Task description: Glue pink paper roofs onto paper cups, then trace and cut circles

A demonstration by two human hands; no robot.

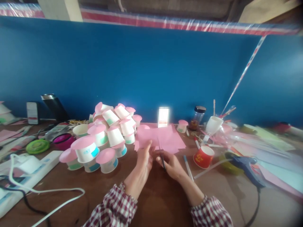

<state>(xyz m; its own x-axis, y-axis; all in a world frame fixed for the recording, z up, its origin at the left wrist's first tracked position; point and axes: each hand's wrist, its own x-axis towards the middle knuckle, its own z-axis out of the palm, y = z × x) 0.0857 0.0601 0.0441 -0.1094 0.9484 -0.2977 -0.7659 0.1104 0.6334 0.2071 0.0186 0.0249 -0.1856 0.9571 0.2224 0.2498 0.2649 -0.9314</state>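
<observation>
Pink paper (pixel 170 138) lies in overlapping sheets in front of me, partly hidden by my hands. My left hand (pixel 144 157) is closed at the paper's near edge, thumb on top and pointing away from me. In my right hand (pixel 171 164) are dark-handled scissors (pixel 162 161), their narrow tip pointing toward the paper; the fingers partly cover them. To the left of my hands is a heap of white paper cups (pixel 115 136) with pink paper discs on them. One more disc-topped cup (pixel 182 126) stands behind the paper on the right.
A red paper cup (pixel 204 157), a blue-capped pen (pixel 188 167) and a blue glue gun (pixel 248 170) are on the right. A white power strip (pixel 30 179) with cables lies at the left. A phone (pixel 163 117) leans against the blue wall (pixel 142 69).
</observation>
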